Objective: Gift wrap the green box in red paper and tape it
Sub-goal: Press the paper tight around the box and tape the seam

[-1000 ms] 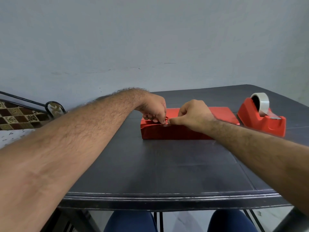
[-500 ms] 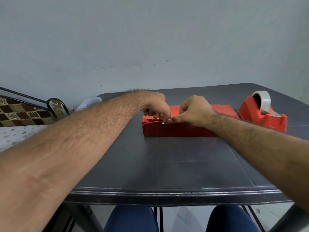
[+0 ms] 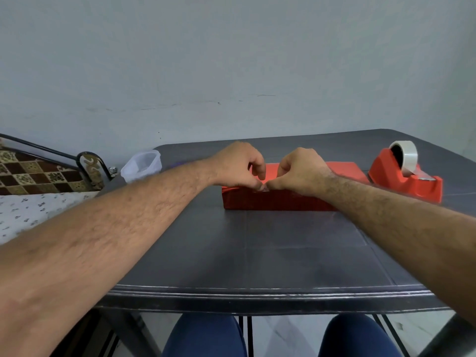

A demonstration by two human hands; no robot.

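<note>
Red-wrapped box point(image 3: 279, 199) lying flat on the dark table point(image 3: 257, 253), toward the far side, long face toward the camera, no green showing anywhere through the paper. Left hand point(image 3: 238, 164) over the box's left part, fingers curled down, thumb and fingertips meeting at the near top edge. Right hand point(image 3: 300, 170) just beside it, also curled, its fingertips touching the same edge right next to the left hand's. Between the two sets of fingertips, a small pale glint at the edge, possibly a bit of tape, too small to tell for sure; both hands seeming to pinch or press there, exact hold unclear. Compared with half a second ago: hands still together at the same spot on the box, but knuckles raised a little higher and a small gap opened between the two fists above the paper, more of the red top visible between them. Box itself in the same place as before. Red tape dispenser point(image 3: 409, 176) with its clear roll to the right of the box, near it but apart, unchanged. A translucent plastic container point(image 3: 141, 164) now in view past the table's left far corner, formerly hidden behind the left forearm. Patterned bedding point(image 3: 31, 173) at far left.
</note>
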